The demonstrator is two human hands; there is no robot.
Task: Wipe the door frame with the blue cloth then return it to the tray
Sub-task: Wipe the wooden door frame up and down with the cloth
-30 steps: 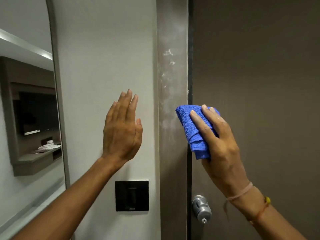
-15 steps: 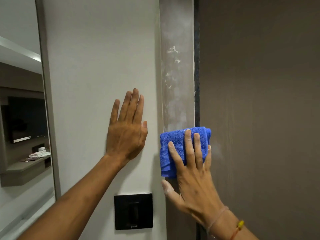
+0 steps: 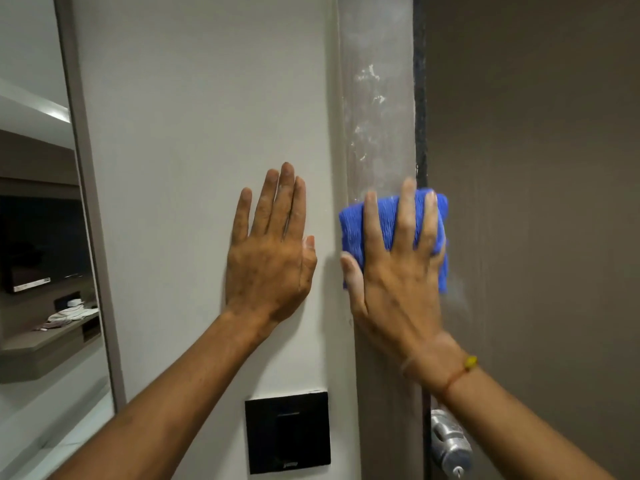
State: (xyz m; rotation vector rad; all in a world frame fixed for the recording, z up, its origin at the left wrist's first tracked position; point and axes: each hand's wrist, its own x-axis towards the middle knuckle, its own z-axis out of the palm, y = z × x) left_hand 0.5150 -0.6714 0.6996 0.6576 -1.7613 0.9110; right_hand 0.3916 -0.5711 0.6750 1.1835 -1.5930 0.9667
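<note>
Door frame (image 3: 377, 109): cloth (image 3: 355, 230) under right hand (image 3: 394, 271)

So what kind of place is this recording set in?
Probably a hotel room entrance: a brown door with a metal knob, a black wall switch, and a mirror reflecting a desk and TV.

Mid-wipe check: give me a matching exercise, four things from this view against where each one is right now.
1. folded blue terry cloth
2. left hand
3. square black wall switch plate
4. silver metal door knob

A. flat on the white wall
B. bottom, at the door's edge
C. pressed on the dusty frame under the right hand
D. on the wall, below the left hand

Pairs: 1-C, 2-A, 3-D, 4-B
</note>
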